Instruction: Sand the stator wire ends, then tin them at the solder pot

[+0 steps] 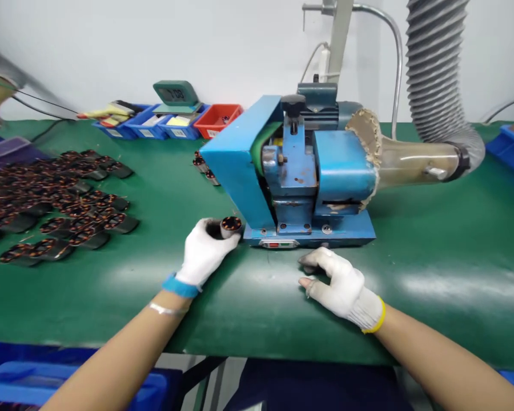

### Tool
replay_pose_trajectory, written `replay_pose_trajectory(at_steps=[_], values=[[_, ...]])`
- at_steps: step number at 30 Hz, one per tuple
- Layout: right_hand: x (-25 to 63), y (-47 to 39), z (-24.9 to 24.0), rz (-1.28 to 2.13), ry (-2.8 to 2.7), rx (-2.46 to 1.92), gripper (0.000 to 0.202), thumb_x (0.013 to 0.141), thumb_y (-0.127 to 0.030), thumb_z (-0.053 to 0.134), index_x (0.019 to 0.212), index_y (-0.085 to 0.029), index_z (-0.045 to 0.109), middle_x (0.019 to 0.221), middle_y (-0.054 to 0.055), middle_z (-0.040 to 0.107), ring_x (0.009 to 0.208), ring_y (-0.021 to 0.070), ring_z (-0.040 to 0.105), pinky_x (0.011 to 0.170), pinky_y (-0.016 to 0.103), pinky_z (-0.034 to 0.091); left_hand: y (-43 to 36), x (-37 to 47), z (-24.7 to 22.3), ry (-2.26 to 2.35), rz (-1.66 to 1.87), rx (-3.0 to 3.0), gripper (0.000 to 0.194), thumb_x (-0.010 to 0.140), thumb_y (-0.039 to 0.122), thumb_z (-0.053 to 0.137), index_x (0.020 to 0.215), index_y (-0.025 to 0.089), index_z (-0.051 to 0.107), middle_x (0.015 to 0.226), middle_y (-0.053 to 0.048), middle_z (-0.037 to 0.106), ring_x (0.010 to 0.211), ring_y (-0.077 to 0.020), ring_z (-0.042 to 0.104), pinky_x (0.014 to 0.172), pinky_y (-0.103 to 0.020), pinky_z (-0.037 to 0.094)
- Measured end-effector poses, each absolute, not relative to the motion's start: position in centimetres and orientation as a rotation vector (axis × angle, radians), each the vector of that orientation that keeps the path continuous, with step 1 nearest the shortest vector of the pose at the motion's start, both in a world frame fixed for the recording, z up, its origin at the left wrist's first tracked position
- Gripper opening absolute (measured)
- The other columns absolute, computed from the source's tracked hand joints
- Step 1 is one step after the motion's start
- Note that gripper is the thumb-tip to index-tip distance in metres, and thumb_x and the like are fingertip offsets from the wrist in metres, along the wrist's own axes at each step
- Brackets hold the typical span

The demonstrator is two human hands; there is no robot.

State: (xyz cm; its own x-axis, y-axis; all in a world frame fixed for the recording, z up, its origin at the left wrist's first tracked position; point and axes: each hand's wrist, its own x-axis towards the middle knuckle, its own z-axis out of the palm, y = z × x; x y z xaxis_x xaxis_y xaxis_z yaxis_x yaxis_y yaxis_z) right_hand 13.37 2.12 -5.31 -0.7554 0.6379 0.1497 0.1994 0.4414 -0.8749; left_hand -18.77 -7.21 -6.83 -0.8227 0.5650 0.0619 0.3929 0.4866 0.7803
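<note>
Nearest, below the bench edge and to the left of the left hand, sit blue plastic crates [38,374]. The green bench top [261,308] spreads under both hands. The right hand [336,282], in a white work glove with a yellow hem, hovers or rests just above it, fingers loosely curled and thumb apart from them, with nothing seen between. The left hand [208,251], gloved in white with a blue wristband, grips a cylindrical copper-wound motor stator [231,225] between thumb and fingers; its wound end faces up, just beside the left corner of the machine base.

Directly ahead of the right hand is the rocker switch [279,245], red and green, on the front of a blue belt grinder [300,171]. Well to the left of the left hand lies a crowd of similar stators [64,205], and beyond that hand a few more stators [205,170] stand near the grinder's guard. Farther out, past the left hand, are blue parts bins [148,128], a red bin [218,120] and a digital clock [175,93]. Beyond the right hand, a grey ribbed extraction hose [439,74] hangs down to a clear duct [415,162] joined to the grinder.
</note>
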Motion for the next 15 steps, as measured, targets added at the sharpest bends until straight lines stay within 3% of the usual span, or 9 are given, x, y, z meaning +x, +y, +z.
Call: replay_pose_trajectory(at_steps=[3, 9, 13, 15], values=[[12.9, 1.8, -4.4, 1.495, -2.172, -0.725, 0.030, 0.094, -0.034, 0.083, 0.118, -0.018, 0.079, 0.118, 0.012, 0.082, 0.103, 0.0252, 0.082, 0.097, 0.043, 0.069, -11.1, -15.4, -5.8, 2.370, 1.339, 0.856, 0.057, 0.056, 0.053, 0.082, 0.103, 0.024, 0.068, 0.100, -0.010, 0.085, 0.092, -0.0320, 0.083, 0.088, -0.045, 0.069], [11.6, 1.3, -4.1, 1.826, -1.947, -0.618, 0.060, 0.085, -0.049, 0.095, 0.134, -0.018, 0.079, 0.140, 0.017, 0.077, 0.125, 0.0324, 0.080, 0.111, 0.050, 0.067, -13.0, -10.5, -3.4, 2.027, 1.380, 1.093, 0.049, 0.048, 0.039, 0.089, 0.095, 0.031, 0.077, 0.096, -0.009, 0.086, 0.080, -0.0344, 0.084, 0.075, -0.046, 0.073], [11.7, 1.5, -3.4, 1.733, -1.705, -0.438, 0.039, 0.084, -0.049, 0.098, 0.105, -0.019, 0.082, 0.116, 0.010, 0.082, 0.115, 0.0278, 0.080, 0.110, 0.045, 0.066, -11.2, -8.1, -2.6, 1.856, 1.347, 1.268, 0.050, 0.048, 0.044, 0.093, 0.097, 0.035, 0.084, 0.091, -0.008, 0.086, 0.074, -0.0364, 0.083, 0.069, -0.048, 0.073], [12.1, 1.9, -2.6, 1.745, -1.624, -0.472, 0.034, 0.087, -0.048, 0.096, 0.092, -0.020, 0.079, 0.100, 0.006, 0.080, 0.102, 0.0238, 0.079, 0.101, 0.040, 0.067, -9.9, -7.4, -2.4, 1.840, 1.344, 1.353, 0.050, 0.047, 0.046, 0.094, 0.096, 0.035, 0.086, 0.091, -0.008, 0.086, 0.075, -0.0366, 0.083, 0.071, -0.048, 0.074]])
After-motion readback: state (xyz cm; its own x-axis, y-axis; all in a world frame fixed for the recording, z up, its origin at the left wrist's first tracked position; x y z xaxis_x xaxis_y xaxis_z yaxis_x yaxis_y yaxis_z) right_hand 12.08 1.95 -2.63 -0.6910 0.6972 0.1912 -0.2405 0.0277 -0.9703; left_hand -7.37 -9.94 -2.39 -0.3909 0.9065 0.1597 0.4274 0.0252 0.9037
